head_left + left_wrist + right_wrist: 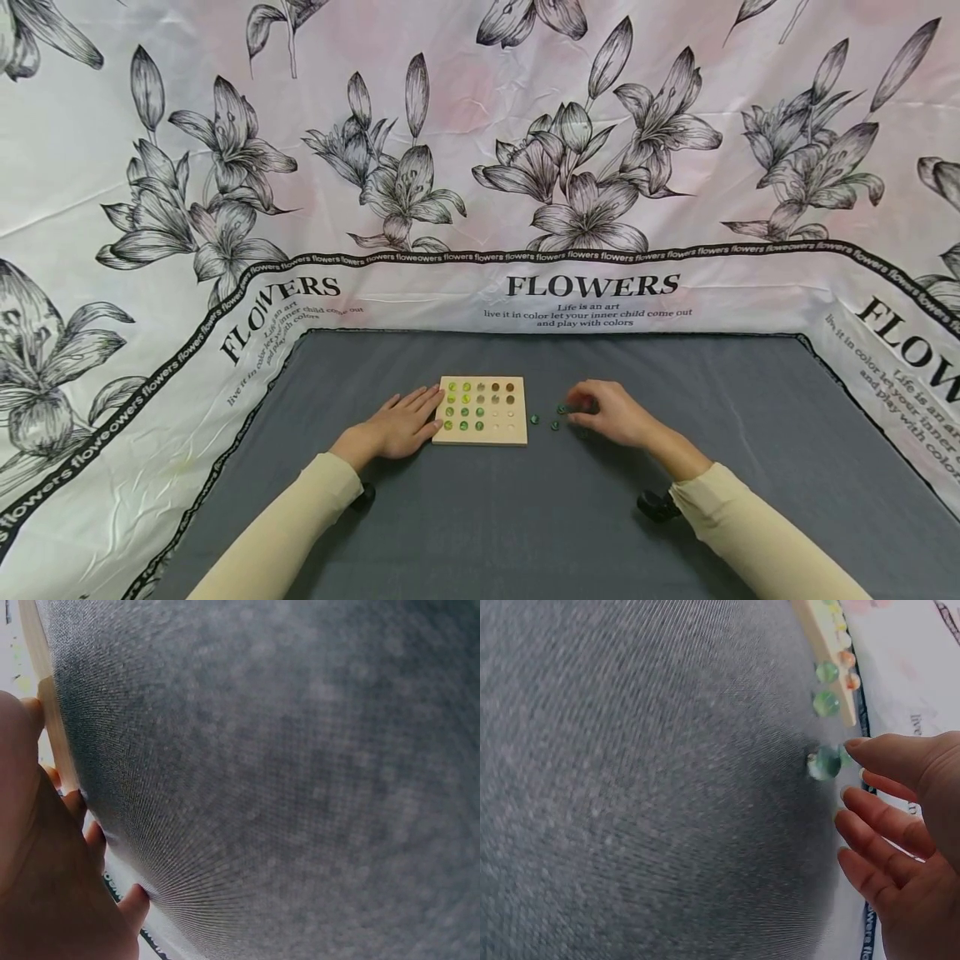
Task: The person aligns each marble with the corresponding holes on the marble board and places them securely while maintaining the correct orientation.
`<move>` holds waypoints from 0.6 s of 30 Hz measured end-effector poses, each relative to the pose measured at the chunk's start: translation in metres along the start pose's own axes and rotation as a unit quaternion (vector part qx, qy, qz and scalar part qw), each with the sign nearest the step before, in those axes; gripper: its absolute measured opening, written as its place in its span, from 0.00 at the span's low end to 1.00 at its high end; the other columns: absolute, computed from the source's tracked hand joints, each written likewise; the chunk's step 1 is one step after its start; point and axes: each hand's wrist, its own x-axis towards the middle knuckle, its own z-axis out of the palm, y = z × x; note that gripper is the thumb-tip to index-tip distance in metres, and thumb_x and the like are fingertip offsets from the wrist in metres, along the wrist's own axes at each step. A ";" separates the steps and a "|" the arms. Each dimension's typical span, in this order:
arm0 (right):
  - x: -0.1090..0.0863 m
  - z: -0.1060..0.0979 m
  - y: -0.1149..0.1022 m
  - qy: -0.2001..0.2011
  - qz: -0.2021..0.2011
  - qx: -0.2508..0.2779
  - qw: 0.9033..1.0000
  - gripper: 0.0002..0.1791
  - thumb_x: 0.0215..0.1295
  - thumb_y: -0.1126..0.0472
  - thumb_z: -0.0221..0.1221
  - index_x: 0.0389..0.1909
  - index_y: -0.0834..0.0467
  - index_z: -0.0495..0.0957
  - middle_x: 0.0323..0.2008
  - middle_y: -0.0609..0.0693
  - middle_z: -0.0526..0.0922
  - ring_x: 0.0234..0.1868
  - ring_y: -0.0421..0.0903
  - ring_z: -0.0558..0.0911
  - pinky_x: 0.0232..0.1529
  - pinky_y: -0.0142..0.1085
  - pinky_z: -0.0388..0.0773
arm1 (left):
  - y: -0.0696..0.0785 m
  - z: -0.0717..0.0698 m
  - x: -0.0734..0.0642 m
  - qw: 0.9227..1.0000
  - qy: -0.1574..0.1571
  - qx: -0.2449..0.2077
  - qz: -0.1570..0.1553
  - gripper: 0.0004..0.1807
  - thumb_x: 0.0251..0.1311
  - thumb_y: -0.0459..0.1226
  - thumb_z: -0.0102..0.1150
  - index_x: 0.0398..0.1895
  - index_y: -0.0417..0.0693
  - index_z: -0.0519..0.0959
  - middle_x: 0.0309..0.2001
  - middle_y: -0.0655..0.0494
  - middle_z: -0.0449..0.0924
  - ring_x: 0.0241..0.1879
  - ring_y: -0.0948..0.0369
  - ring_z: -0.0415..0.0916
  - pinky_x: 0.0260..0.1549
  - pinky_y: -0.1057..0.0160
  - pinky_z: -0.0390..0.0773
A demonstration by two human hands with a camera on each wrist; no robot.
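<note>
A light wooden board (480, 439) with rows of round hollows holds yellow-green, green and brown marbles. My left hand (405, 423) lies flat at its left edge, fingers straight, fingertips touching the board. Right of the board, green glass marbles lie on the cloth: one near the board (535, 419), another farther right (555, 425). My right hand (611, 411) hovers low beside them, thumb and fingers spread apart with a gap between. In the right wrist view, its thumb tip overlaps a small green marble, just behind a larger green marble (823, 763).
A grey cloth (480, 517) covers the table. White fabric with black flower drawings and printed words (592, 286) rises behind it and along the sides. Black straps (658, 506) show at the wrists beside the cream sleeves (750, 517).
</note>
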 end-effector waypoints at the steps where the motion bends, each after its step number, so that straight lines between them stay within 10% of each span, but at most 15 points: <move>1: 0.000 0.000 0.001 -0.003 0.004 0.003 1.000 0.12 0.64 0.66 0.70 0.46 0.64 0.84 0.40 0.55 0.85 0.39 0.50 0.82 0.40 0.42 0.79 | -0.001 0.001 0.001 1.000 0.001 0.001 -0.001 0.35 0.83 0.53 0.33 0.84 0.50 0.45 0.84 0.53 0.41 0.82 0.52 0.41 0.76 0.39 0.44; 18: 0.014 0.012 0.010 -0.001 0.027 0.021 0.999 0.09 0.64 0.65 0.69 0.43 0.62 0.85 0.35 0.49 0.83 0.34 0.40 0.78 0.36 0.37 0.76 | 0.002 -0.001 0.000 1.000 0.002 0.008 -0.004 0.35 0.83 0.54 0.32 0.84 0.50 0.47 0.83 0.53 0.42 0.82 0.52 0.41 0.76 0.39 0.45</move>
